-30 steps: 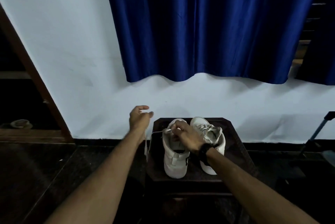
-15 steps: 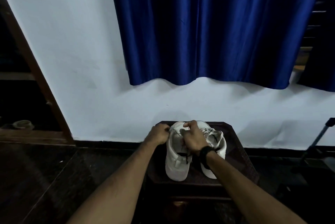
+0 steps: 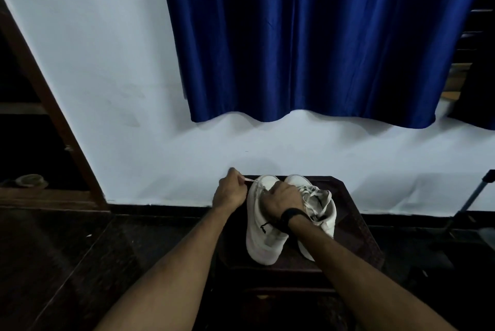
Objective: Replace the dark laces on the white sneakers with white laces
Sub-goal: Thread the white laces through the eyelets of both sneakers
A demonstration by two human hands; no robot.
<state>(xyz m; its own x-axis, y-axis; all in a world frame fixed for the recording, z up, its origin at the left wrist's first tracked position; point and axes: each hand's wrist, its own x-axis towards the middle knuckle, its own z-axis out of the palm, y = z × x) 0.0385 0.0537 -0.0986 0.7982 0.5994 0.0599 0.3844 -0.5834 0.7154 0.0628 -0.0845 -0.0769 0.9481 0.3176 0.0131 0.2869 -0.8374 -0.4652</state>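
Two white sneakers (image 3: 263, 234) on a dark wooden bench (image 3: 353, 226), being laced.
Left hand (image 3: 230, 192) pinches a white lace (image 3: 249, 180); right hand (image 3: 281, 200) grips the left sneaker. Blue curtain (image 3: 308, 35) and white wall (image 3: 93, 62) behind.

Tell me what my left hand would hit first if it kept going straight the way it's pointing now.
Probably the white wall: the left hand, pinching the white lace, points away and slightly left, with nothing visible between, though depth is unclear.

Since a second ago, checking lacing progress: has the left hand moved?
Yes. The left hand moved right, closing in on the left sneaker, pinching the white lace.
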